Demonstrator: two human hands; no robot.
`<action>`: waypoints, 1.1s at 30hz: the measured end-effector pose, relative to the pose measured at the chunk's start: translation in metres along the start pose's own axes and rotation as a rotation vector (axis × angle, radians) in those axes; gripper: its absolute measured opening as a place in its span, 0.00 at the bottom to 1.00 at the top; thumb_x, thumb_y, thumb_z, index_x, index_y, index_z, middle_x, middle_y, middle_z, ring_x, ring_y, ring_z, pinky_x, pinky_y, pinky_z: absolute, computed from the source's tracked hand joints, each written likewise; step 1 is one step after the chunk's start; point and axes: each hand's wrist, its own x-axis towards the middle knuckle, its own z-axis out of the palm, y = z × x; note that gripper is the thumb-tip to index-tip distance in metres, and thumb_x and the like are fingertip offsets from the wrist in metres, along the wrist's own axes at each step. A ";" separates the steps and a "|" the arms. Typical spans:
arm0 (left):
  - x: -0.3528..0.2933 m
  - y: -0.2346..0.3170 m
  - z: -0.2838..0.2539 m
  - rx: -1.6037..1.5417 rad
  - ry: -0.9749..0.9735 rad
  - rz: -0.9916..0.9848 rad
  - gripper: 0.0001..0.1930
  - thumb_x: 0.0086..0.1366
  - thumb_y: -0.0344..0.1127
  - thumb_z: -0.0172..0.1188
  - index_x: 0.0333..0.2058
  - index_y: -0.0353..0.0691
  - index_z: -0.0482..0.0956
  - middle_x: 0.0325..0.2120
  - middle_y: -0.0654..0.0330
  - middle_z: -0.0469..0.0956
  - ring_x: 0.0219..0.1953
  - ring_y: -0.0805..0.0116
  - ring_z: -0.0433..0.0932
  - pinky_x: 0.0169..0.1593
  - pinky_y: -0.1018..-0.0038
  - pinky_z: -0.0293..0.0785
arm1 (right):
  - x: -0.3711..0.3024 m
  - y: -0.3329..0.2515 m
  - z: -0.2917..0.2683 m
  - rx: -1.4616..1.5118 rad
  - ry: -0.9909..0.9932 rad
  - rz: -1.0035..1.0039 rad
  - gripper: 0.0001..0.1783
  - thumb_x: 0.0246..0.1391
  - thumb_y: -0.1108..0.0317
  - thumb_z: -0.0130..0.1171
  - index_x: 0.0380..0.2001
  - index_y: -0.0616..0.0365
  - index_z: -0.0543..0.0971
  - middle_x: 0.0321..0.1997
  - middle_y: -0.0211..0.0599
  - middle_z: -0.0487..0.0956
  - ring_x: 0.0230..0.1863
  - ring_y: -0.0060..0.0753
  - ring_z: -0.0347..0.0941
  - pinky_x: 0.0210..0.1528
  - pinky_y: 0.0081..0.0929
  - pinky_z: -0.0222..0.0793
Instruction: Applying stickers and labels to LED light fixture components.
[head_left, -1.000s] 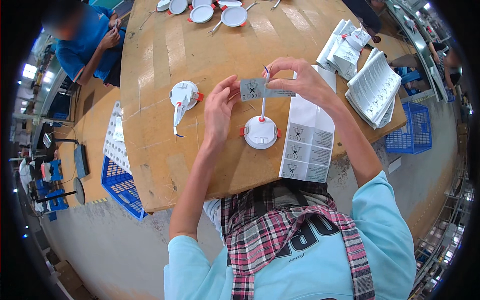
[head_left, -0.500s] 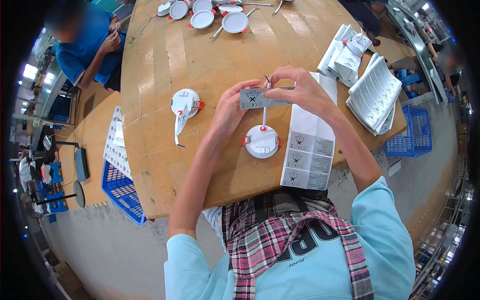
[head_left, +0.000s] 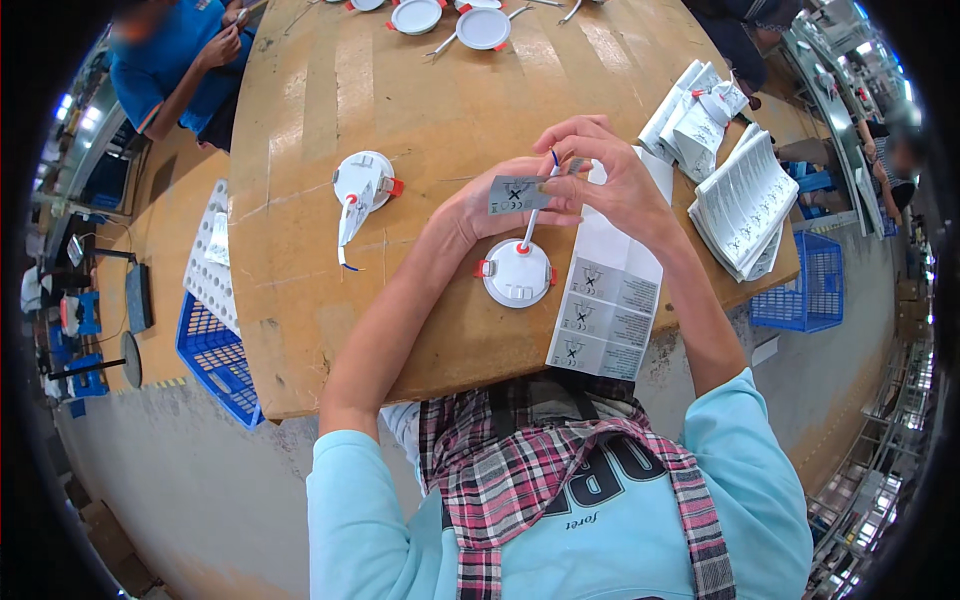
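Grey label point(head_left: 510, 195) lies crosswise to the white cable point(head_left: 530, 230), which runs away from the person, from the downlight point(head_left: 517, 280) on the surface point(head_left: 290, 310). Right hand point(head_left: 625, 187) pinches label at cable; left hand point(head_left: 474, 208) behind label, grip not determinable.

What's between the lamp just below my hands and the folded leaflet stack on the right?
The head view shows the sheet of labels, then your right forearm, between them.

The smooth lamp point(head_left: 516, 278) looks plastic, the leaflets point(head_left: 745, 203) paper.
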 end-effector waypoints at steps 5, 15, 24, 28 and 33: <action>-0.018 0.014 0.018 0.355 0.284 0.123 0.17 0.62 0.39 0.59 0.46 0.34 0.72 0.37 0.57 0.78 0.37 0.68 0.79 0.44 0.71 0.76 | -0.002 0.003 0.002 -0.139 0.038 -0.115 0.10 0.43 0.65 0.68 0.29 0.56 0.80 0.45 0.28 0.74 0.53 0.33 0.62 0.54 0.31 0.61; -0.038 0.020 0.012 0.463 0.432 0.286 0.10 0.61 0.36 0.59 0.40 0.39 0.76 0.35 0.62 0.78 0.36 0.74 0.78 0.42 0.75 0.75 | -0.014 0.015 0.021 -0.067 0.284 -0.032 0.09 0.45 0.67 0.66 0.30 0.57 0.80 0.40 0.29 0.73 0.47 0.30 0.65 0.53 0.29 0.61; -0.041 0.019 0.022 0.628 0.527 0.346 0.11 0.62 0.34 0.59 0.40 0.36 0.79 0.35 0.61 0.80 0.38 0.74 0.79 0.44 0.75 0.77 | -0.016 0.023 0.026 0.269 0.318 0.153 0.08 0.51 0.69 0.61 0.33 0.62 0.79 0.33 0.31 0.79 0.39 0.23 0.73 0.49 0.22 0.66; -0.042 0.022 0.031 0.684 0.571 0.354 0.11 0.62 0.34 0.59 0.40 0.35 0.79 0.35 0.61 0.80 0.37 0.74 0.79 0.44 0.75 0.77 | -0.015 0.021 0.026 0.322 0.336 0.184 0.08 0.52 0.69 0.61 0.33 0.63 0.78 0.33 0.32 0.80 0.37 0.20 0.75 0.46 0.19 0.69; -0.041 0.024 0.036 0.837 0.606 0.359 0.12 0.63 0.35 0.57 0.41 0.33 0.79 0.34 0.58 0.80 0.36 0.73 0.80 0.44 0.76 0.78 | -0.014 0.020 0.025 0.313 0.339 0.214 0.08 0.53 0.69 0.61 0.33 0.64 0.78 0.32 0.33 0.80 0.35 0.17 0.75 0.41 0.16 0.70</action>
